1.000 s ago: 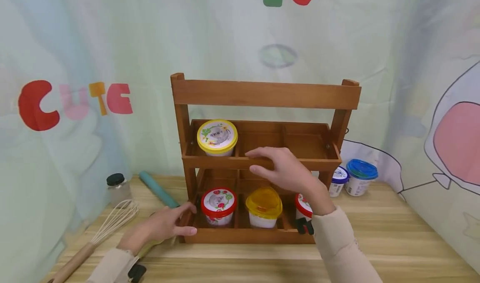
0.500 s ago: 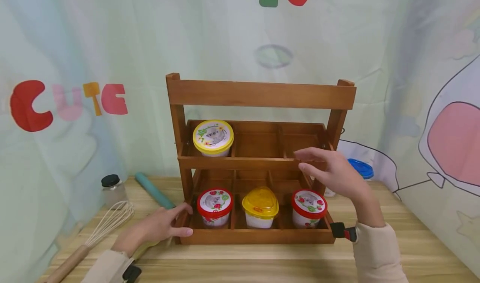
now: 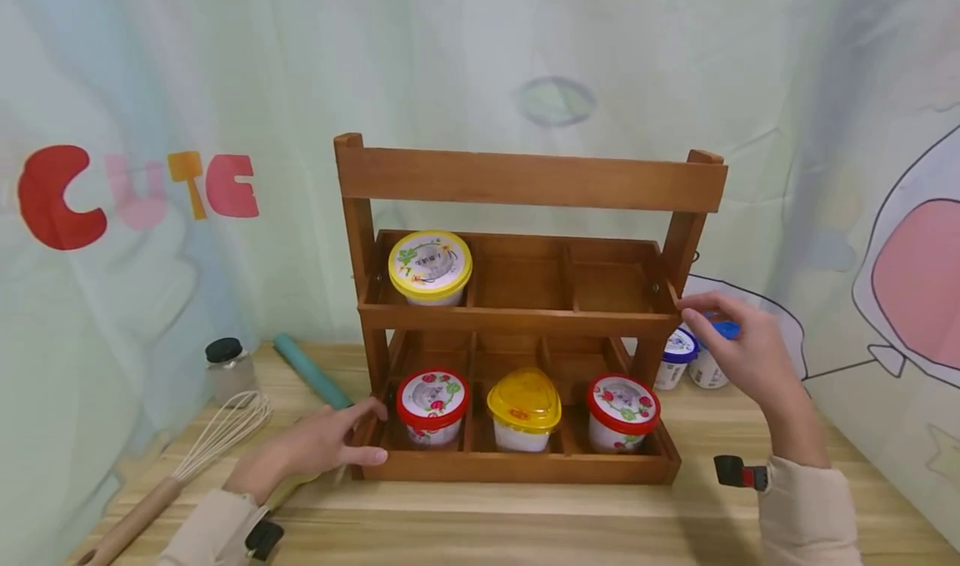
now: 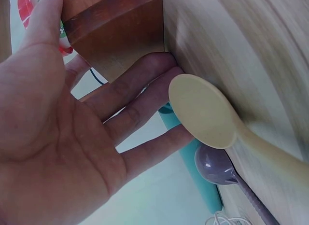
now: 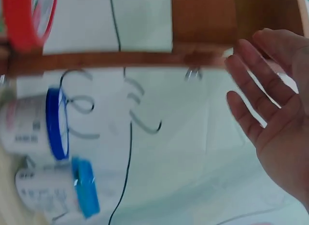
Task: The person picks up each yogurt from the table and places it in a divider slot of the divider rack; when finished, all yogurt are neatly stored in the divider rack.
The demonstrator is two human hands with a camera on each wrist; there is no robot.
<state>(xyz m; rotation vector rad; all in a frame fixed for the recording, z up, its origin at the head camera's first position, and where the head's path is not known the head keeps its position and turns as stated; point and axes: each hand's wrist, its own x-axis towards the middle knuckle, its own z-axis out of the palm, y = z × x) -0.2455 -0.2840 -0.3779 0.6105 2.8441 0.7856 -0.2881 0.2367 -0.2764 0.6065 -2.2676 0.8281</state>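
A brown two-tier wooden rack (image 3: 525,178) stands on the table. My left hand (image 3: 318,445) rests at its lower left corner, thumb by the front edge. In the left wrist view those fingers lie loosely extended beside the wooden end. My right hand (image 3: 750,353) is at the right end of the upper tray, fingertips right at its corner, fingers rather straight in the right wrist view. The upper tray holds a yellow-lidded tub (image 3: 431,267) at left. In the lower tray sit two red-lidded tubs, left (image 3: 432,409) and right (image 3: 624,412), with a yellow-domed tub (image 3: 523,412) between them.
Blue-lidded tubs (image 3: 672,362) stand behind the rack's right side. At left are a whisk (image 3: 225,437), a black-lidded jar (image 3: 231,374) and a teal rod (image 3: 309,370). A cream spoon (image 4: 205,114) and a purple-grey ladle (image 4: 212,166) lie near my left hand.
My right hand has moved rightward from the front of the upper tray to its right end, uncovering the right red-lidded tub. The left hand stays at the lower left corner.
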